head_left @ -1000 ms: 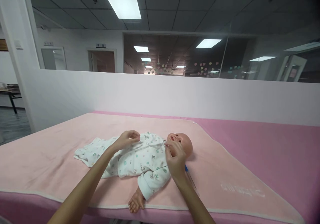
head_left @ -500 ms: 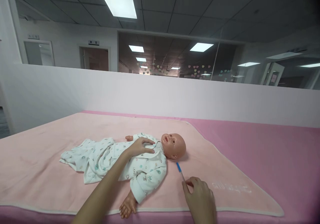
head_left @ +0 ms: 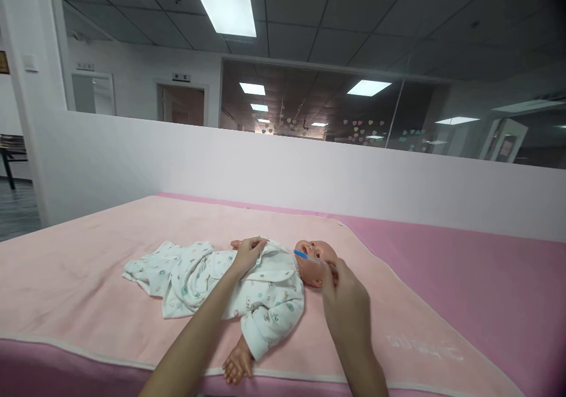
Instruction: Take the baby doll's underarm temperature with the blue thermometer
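Note:
A baby doll (head_left: 322, 249) lies on its back with its head to the right, dressed in white printed clothes (head_left: 269, 288). My left hand (head_left: 250, 256) is at the doll's chest, its fingers closed on the edge of the doll's top. In my right hand (head_left: 347, 297), pinched between thumb and fingers, is a thin pale stick with a blue end (head_left: 302, 254). Its blue end points left and appears in front of the doll's chin and mouth. Part of the doll's head is hidden behind my right hand. Whether the stick touches the doll, I cannot tell.
Under the doll is a peach blanket (head_left: 88, 279) with a white edge, spread over a pink mat (head_left: 464, 279). A low white wall (head_left: 309, 173) with glass above it runs behind. A dark-legged stand (head_left: 11, 155) is at the far left.
My right hand has lifted the stick from beside the doll's head to in front of its face. My left hand has gone from spread on the chest to pinching the top. The view has shifted left.

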